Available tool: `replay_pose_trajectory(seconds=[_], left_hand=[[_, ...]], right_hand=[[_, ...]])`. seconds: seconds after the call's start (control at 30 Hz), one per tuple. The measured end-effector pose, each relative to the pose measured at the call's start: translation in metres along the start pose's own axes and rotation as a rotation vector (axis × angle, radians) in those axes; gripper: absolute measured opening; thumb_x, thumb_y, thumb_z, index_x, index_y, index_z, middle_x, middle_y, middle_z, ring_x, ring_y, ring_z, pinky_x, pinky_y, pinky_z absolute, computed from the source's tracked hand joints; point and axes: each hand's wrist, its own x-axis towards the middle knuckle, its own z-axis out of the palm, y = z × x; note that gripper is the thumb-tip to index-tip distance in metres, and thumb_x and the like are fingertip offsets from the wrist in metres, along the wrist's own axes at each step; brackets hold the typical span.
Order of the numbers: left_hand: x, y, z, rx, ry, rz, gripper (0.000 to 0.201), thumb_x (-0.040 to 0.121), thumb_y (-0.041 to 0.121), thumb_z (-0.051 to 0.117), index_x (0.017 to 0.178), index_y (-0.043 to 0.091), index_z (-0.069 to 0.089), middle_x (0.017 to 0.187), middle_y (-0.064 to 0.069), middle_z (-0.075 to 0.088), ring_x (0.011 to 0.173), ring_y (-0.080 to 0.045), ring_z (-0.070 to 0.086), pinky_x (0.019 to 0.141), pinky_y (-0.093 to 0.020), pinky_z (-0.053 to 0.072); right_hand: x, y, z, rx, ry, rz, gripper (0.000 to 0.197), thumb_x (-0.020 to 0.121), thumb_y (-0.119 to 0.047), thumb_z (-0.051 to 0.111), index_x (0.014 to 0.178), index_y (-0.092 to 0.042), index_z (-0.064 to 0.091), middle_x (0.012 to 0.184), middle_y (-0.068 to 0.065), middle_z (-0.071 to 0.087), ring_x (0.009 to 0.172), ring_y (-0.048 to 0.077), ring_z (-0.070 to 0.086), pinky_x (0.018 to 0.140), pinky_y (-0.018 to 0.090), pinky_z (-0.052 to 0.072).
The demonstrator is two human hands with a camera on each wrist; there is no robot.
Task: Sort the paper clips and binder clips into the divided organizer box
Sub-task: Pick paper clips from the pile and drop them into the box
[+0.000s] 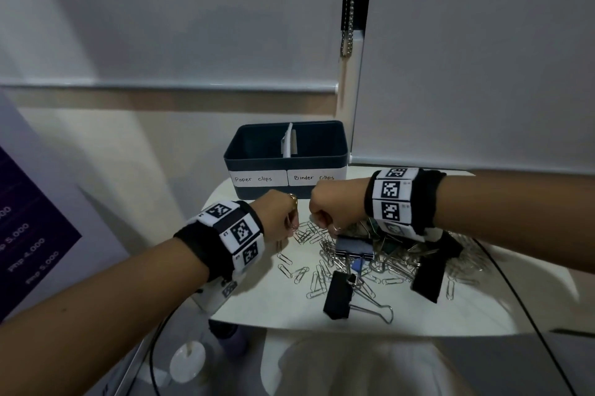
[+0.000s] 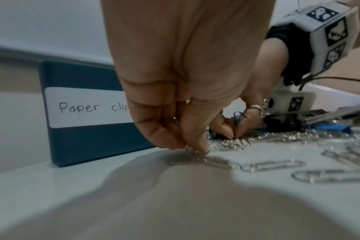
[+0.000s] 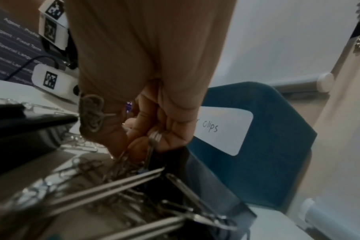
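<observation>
Silver paper clips [image 1: 325, 270] and black binder clips [image 1: 338, 294] are seen from the head heaped on the white bench [image 1: 273, 305] before the organizer box [image 1: 286, 159]. At the left wrist, a paper clip [image 2: 192, 153] is pinched by the left hand [image 2: 175, 91]. At the right wrist, clip wires [image 3: 152, 146] are gripped by the right hand [image 3: 146, 91].

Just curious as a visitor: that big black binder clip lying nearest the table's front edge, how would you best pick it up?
Probably by the black binder clip's wire handles. They lie folded out flat toward the right, clear of the paper clips, so fingers coming from above on the right could pinch the loops. Gripping the wide black body is the alternative.
</observation>
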Motion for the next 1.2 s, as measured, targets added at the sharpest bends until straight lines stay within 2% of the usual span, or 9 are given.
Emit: replay_pose_trajectory(seconds=[0.17,0.33,0.43,0.53,0.7,0.83,0.97,1.03,1.2], left_hand=[[-0.011,-0.022,-0.034,-0.097,0.221,-0.07,0.008,0.079,0.008,0.067,0.085,0.014,0.069,0.079,0.005,0.063,0.076,-0.007,0.057,0.083,-0.022,0.05],[-0.015,-0.05,-0.085,-0.37,0.619,-0.205,0.006,0.079,0.012,0.07,0.082,0.014,0.065,0.072,0.005,0.062,0.066,-0.005,0.057,0.06,-0.01,0.041],[-0.004,-0.06,-0.093,-0.394,0.701,-0.282,0.007,0.076,0.012,0.074,0.077,0.01,0.067,0.075,-0.001,0.065,0.066,-0.008,0.057,0.059,-0.012,0.041],[0.008,-0.062,-0.09,-0.341,0.699,-0.312,0.014,0.074,0.011,0.075,0.085,0.003,0.073,0.082,-0.006,0.069,0.073,-0.013,0.061,0.074,-0.022,0.049],[0.007,-0.062,-0.078,-0.197,0.542,-0.193,0.026,0.082,0.02,0.068,0.106,0.01,0.069,0.109,-0.007,0.069,0.1,-0.018,0.062,0.084,-0.018,0.04],[-0.019,-0.038,-0.057,-0.148,0.561,0.012,0.022,0.082,0.027,0.066,0.103,0.018,0.067,0.107,-0.002,0.059,0.099,-0.016,0.055,0.088,-0.026,0.044],[-0.056,0.004,-0.023,-0.164,0.273,0.214,0.019,0.085,0.034,0.061,0.101,0.027,0.064,0.104,0.009,0.054,0.089,0.001,0.05,0.082,-0.014,0.045],[-0.068,0.022,-0.005,-0.175,0.18,0.292,0.019,0.086,0.037,0.058,0.102,0.029,0.065,0.104,0.009,0.055,0.092,0.0,0.053,0.085,-0.018,0.046],[-0.083,0.05,0.024,-0.214,0.114,0.299,0.049,0.077,0.054,0.063,0.116,0.025,0.057,0.115,0.009,0.05,0.107,-0.005,0.05,0.096,-0.027,0.044]], right_hand=[[0.0,0.009,-0.011,0.152,0.039,0.066,0.01,0.077,-0.003,0.066,0.085,-0.006,0.071,0.067,-0.011,0.059,0.064,0.004,0.054,0.072,0.021,0.049],[0.005,0.016,-0.058,0.533,0.38,0.138,0.012,0.083,-0.005,0.063,0.093,-0.01,0.068,0.079,-0.013,0.062,0.077,0.001,0.061,0.067,0.009,0.053],[0.028,0.012,-0.077,0.842,0.676,0.189,0.012,0.081,-0.007,0.067,0.092,-0.003,0.068,0.088,0.002,0.069,0.083,0.013,0.066,0.079,0.023,0.056],[0.055,0.009,-0.078,0.878,0.803,0.292,0.014,0.079,-0.007,0.069,0.092,-0.001,0.069,0.093,0.009,0.071,0.084,0.016,0.066,0.087,0.031,0.055],[0.051,0.018,-0.074,0.711,0.439,0.274,0.021,0.085,-0.009,0.064,0.105,-0.006,0.069,0.084,-0.002,0.069,0.072,0.007,0.062,0.076,0.02,0.051],[0.011,0.024,-0.063,0.58,0.443,0.209,0.019,0.082,-0.015,0.067,0.101,-0.014,0.069,0.085,-0.012,0.064,0.076,-0.003,0.059,0.073,0.01,0.044],[-0.031,0.02,-0.041,0.31,0.473,0.116,0.014,0.082,-0.013,0.067,0.095,-0.015,0.071,0.092,-0.005,0.061,0.071,-0.009,0.048,0.067,0.004,0.035],[-0.051,0.015,-0.033,0.224,0.454,0.075,0.016,0.083,-0.014,0.065,0.098,-0.017,0.07,0.096,-0.003,0.062,0.073,-0.007,0.046,0.065,0.002,0.032],[-0.082,-0.009,-0.012,0.187,0.031,0.15,0.056,0.079,-0.007,0.064,0.129,-0.028,0.051,0.122,-0.002,0.055,0.105,0.013,0.055,0.092,0.026,0.048]])
